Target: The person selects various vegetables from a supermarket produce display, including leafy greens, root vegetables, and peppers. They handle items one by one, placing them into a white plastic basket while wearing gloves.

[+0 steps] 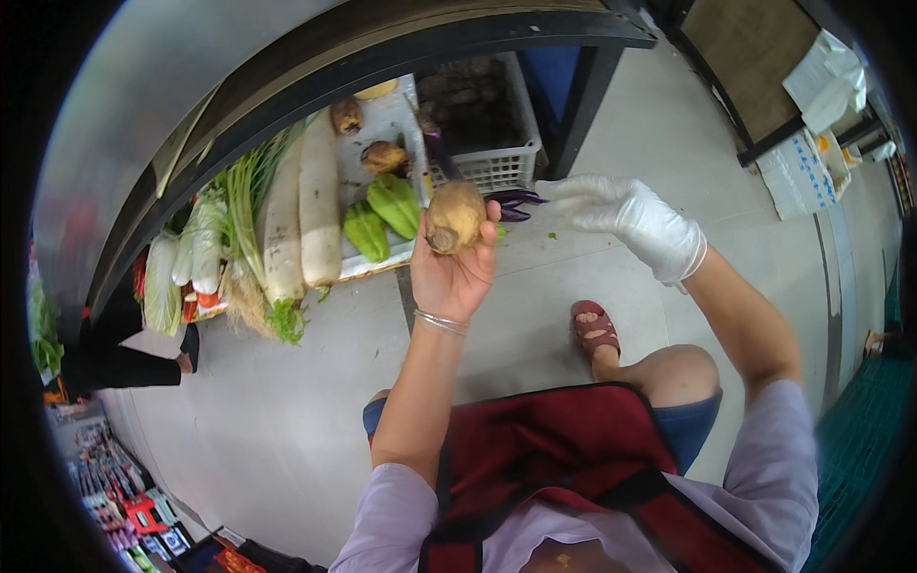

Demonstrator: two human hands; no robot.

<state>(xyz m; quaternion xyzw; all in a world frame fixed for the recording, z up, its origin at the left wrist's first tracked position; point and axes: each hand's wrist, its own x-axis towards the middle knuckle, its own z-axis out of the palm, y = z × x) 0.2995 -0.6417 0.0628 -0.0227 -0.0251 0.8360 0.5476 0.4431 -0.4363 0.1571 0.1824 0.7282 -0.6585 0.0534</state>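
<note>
A round yellow-brown root vegetable (456, 217) rests in my bare left hand (455, 268), palm up with the fingers curled about it. My right hand (616, 215) wears a thin white glove and is off to the right, its fingers stretched out and apart with nothing held. Close to its fingertips lie purple eggplants (512, 203), partly hidden behind the root vegetable. Beyond my left hand are two green chayotes (382, 215) on a white tray (358, 266). Two long white radishes (319, 204) lie to their left, and a brownish root piece (385, 157) sits behind the chayotes.
A grey plastic crate (494, 161) of dark produce stands under the table (401, 46). Scallions (247, 193) and cabbage (162, 283) lie left of the radishes. Another person's leg (136, 365) is at the left. A white foam box (795, 175) sits at the right.
</note>
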